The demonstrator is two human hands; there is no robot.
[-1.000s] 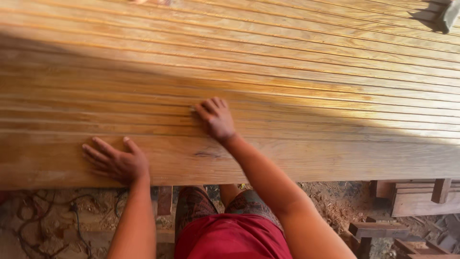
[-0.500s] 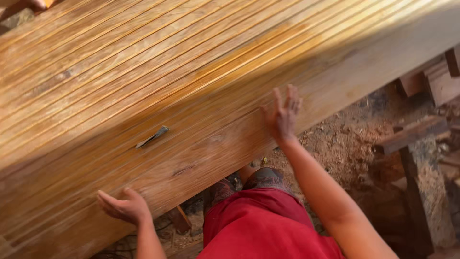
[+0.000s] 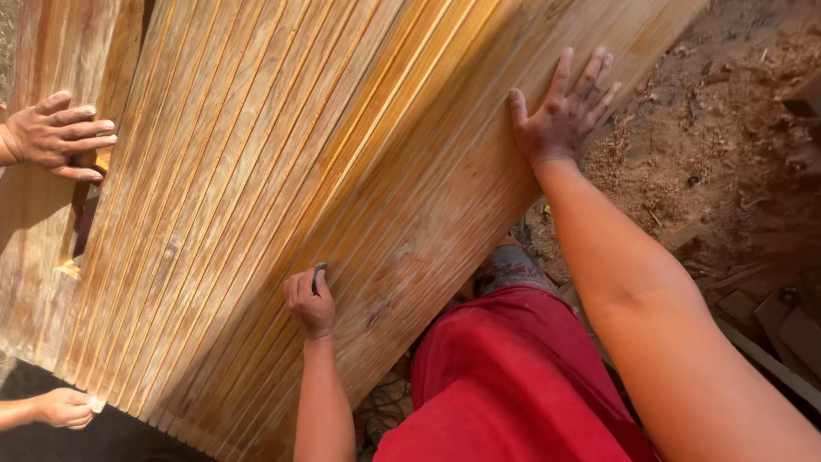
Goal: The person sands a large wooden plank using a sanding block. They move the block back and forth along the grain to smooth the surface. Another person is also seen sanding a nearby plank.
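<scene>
Grooved wooden slab (image 3: 282, 197): big, yellow-brown, long parallel slots cut down its face. It fills most of the head view, running diagonally from lower left to upper right, standing over bare dirt.

Left hand (image 3: 310, 301): curled into a loose fist against the slab's lower face, pinching a small dark metal piece (image 3: 318, 275) between thumb and forefinger. The piece sits right at a groove; too small to tell what kind of tool it is.

Right hand (image 3: 560, 111): flat on the slab near its upper right edge, fingers spread wide, palm pressed to the wood, holding nothing. Arm runs back down to the lower right.

Red shorts (image 3: 505, 385) and a knee show just below the slab's near edge.

Other people's hands: one hand (image 3: 58, 134) at the far left, fingers laid together over the slab's far edge; another hand (image 3: 62, 407) at bottom left, gripping the lower corner.

Beyond the far edge, a second plank (image 3: 34, 222) stands next to the slab. To the right, dirt ground (image 3: 718, 128) strewn with wood offcuts (image 3: 770, 316).
</scene>
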